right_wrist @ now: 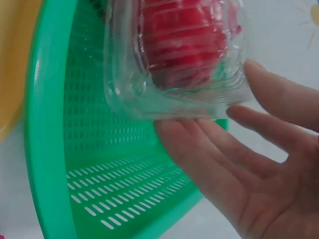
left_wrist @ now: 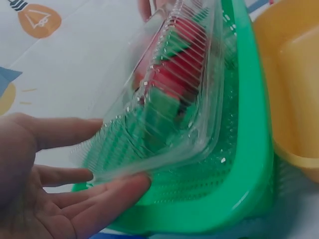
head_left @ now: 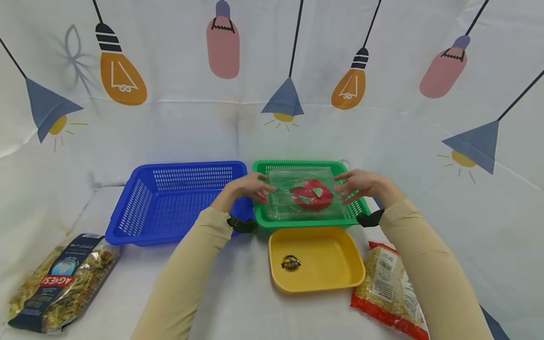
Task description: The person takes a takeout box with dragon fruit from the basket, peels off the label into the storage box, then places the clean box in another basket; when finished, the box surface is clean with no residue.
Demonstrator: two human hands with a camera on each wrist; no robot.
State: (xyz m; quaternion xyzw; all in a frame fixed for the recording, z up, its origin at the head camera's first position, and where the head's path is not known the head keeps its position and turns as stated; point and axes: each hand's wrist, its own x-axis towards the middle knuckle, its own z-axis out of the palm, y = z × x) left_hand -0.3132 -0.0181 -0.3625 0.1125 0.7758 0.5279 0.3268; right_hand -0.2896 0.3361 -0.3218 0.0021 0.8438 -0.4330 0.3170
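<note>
A clear plastic clamshell box [head_left: 280,198] with a red and green item [head_left: 312,194] inside is held over the green basket [head_left: 306,224]. My left hand [head_left: 250,186] grips its left end, the thumb on one side and fingers beneath, as the left wrist view shows. At the opposite end my right hand [head_left: 361,184] holds the box between thumb and fingers. In the right wrist view the box [right_wrist: 124,99] is above the basket's slotted floor [right_wrist: 129,194]. Whether its far edge touches the basket I cannot tell.
A blue basket [head_left: 178,203] stands left of the green one. In front is a yellow tray [head_left: 331,264] with a round dark sticker. A pasta bag [head_left: 63,283] lies at the left, and a red-edged bag [head_left: 386,283] lies partly under the right forearm. A printed cloth hangs behind.
</note>
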